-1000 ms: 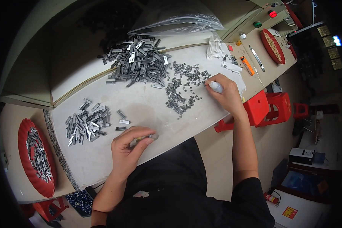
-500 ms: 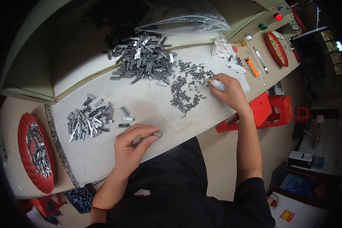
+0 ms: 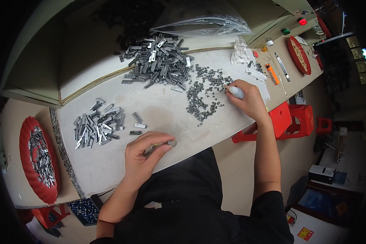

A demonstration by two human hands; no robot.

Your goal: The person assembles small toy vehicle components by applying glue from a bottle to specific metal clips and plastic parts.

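Over the table's near edge, my left hand is closed, with thumb and fingers pinching a small metal piece; most of it is hidden by the fingers. My right hand grips a small whitish dropper bottle. Its narrow tip points left, at the right edge of a spread of tiny dark metal parts. Several loose grey metal blocks lie beyond my left hand, beside a heap of similar blocks.
A larger heap of metal blocks lies at the back under a clear plastic bag. Red trays stand at far left and far right. An orange box, a knife-like tool and crumpled tissue are at right. Red stools stand below.
The view has shifted slightly, so the table's contents sit a little further right. Both hands keep nearly the same pose and hold the same things.
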